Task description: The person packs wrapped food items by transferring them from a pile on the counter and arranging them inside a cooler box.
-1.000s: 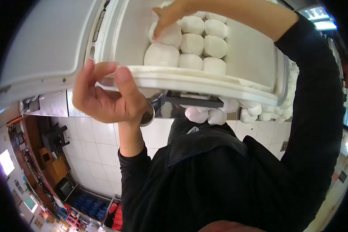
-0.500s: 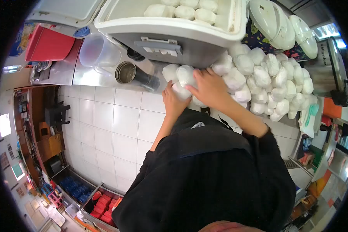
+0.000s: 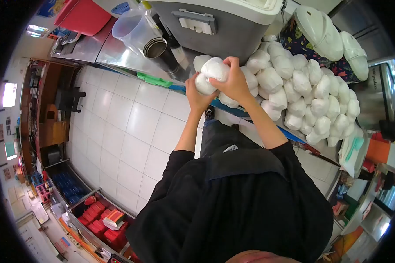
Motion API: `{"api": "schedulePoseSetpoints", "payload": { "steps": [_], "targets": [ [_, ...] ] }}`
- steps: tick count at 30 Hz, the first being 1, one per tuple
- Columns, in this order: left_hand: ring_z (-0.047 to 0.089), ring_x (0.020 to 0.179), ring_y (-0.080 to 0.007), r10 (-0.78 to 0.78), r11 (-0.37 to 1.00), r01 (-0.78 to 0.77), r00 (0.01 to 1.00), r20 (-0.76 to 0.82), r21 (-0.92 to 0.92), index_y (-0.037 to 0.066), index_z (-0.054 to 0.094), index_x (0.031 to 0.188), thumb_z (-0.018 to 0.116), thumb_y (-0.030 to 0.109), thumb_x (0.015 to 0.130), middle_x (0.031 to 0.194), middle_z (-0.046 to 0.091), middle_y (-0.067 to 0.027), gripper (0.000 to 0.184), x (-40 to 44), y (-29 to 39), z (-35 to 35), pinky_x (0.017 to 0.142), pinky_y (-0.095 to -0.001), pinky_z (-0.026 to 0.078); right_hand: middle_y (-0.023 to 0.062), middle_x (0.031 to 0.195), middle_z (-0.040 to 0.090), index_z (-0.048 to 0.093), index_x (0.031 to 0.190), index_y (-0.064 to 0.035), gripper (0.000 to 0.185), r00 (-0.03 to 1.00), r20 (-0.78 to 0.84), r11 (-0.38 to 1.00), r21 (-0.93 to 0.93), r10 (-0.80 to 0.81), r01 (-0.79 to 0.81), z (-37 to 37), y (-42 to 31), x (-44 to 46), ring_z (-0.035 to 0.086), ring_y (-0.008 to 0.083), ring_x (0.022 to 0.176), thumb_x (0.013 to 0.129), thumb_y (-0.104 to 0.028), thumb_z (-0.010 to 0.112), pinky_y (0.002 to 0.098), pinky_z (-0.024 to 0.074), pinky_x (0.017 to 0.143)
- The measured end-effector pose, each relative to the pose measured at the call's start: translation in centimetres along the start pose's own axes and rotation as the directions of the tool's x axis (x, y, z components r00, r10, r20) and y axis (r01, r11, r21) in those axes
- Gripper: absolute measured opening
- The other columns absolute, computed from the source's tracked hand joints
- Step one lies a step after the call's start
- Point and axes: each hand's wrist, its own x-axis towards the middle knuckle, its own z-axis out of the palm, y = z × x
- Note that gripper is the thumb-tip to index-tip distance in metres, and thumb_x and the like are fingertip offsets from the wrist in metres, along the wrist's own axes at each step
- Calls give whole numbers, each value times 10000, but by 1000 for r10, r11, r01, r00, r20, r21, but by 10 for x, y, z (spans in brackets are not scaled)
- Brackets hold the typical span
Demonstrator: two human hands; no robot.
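My left hand (image 3: 199, 97) is curled around a white wrapped ball (image 3: 204, 84) at the counter's front edge. Pressed against its upper right is another white ball (image 3: 215, 69), gripped between the thumb and fingers of my right hand (image 3: 233, 81). A third white ball (image 3: 200, 62) sits just behind these two. To the right of my hands a large heap of similar white balls (image 3: 300, 90) covers the counter. Behind them stands the grey cooler box (image 3: 232, 37) with a white rim; its inside is mostly out of view.
Left of my hands stand a dark metal cup (image 3: 161, 55), a clear plastic jug (image 3: 131, 33) and bottles. A red container (image 3: 83, 16) is at the far left. Two patterned containers with pale lids (image 3: 318, 33) stand behind the heap. A knife (image 3: 320, 154) lies along the front edge.
First my hands left the box's opening and came down to the balls on the counter. Since then, my right hand's ball has come over the one at my left hand, and the view has shifted down.
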Motion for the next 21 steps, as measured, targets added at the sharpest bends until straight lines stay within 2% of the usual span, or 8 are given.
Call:
{"api": "schedulePoseSetpoints", "payload": {
  "steps": [3, 6, 7, 10, 14, 16, 19, 21],
  "targets": [
    [506, 1093, -311, -14, 1000, 14, 998, -59, 2, 23, 462, 1215, 767, 154, 591, 1185, 497, -152, 707, 6, 19, -8, 929, -392, 427, 146, 1067, 507, 429, 1172, -22, 726, 978, 86, 976, 121, -190, 179, -9, -19, -16, 493, 298, 1069, 585, -220, 807, 370, 417, 924],
    [452, 1163, -282, -58, 904, 121, 985, 162, -410, 49, 389, 1297, 767, 151, 570, 1193, 440, -125, 825, 8, 46, -26, 961, -397, 422, 156, 1091, 476, 410, 1217, -20, 773, 936, 149, 943, -48, -320, 330, -14, -39, -22, 490, 294, 1052, 590, -235, 806, 378, 412, 920],
    [447, 1176, -251, 3, 785, 180, 956, 295, -592, 71, 313, 1336, 769, 178, 612, 1207, 415, -103, 862, 6, 63, -41, 984, -392, 415, 165, 1108, 462, 408, 1221, -14, 773, 951, 152, 961, -23, -270, 277, -19, -49, -24, 481, 301, 1051, 592, -225, 806, 371, 403, 930],
    [463, 1160, -253, 7, 421, 348, 922, 387, -838, 86, 299, 1327, 786, 234, 643, 1193, 406, -96, 853, 7, 93, -58, 978, -384, 426, 167, 1114, 451, 409, 1224, -17, 769, 944, 158, 954, -32, -289, 297, -32, -73, -31, 465, 313, 1065, 594, -213, 804, 380, 393, 940],
    [444, 1131, -239, -102, 692, 254, 961, 257, -676, 86, 326, 1264, 803, 348, 634, 1179, 392, -97, 833, 13, 125, -62, 952, -365, 400, 211, 1289, 345, 331, 1391, -50, 892, 849, 374, 906, -52, -372, 420, -60, -110, -37, 411, 364, 1181, 652, -244, 791, 421, 348, 1010],
    [368, 1135, -276, 124, 860, -81, 991, 53, -504, 54, 410, 1164, 790, 387, 564, 1151, 351, -135, 784, 28, 133, -67, 961, -419, 340, 238, 1390, 248, 307, 1429, -67, 925, 755, 489, 875, 34, -437, 484, -87, -128, -20, 361, 395, 1252, 662, -248, 792, 430, 315, 1045],
    [376, 1153, -312, 418, 733, -362, 908, -39, -576, 66, 419, 1174, 801, 436, 496, 1171, 332, -168, 862, 57, 167, -72, 956, -425, 358, 270, 1479, 129, 324, 1439, -71, 921, 613, 566, 812, 197, -552, 550, -113, -165, 15, 294, 434, 1322, 670, -254, 797, 450, 298, 1064],
    [409, 1171, -341, 608, 609, -559, 785, -123, -563, 94, 386, 1231, 822, 419, 477, 1189, 339, -180, 930, 84, 189, -77, 945, -460, 418, 275, 1502, 85, 357, 1426, -72, 903, 528, 575, 753, 267, -625, 601, -125, -190, 39, 299, 444, 1325, 663, -257, 805, 467, 318, 1048]
  ]
}}
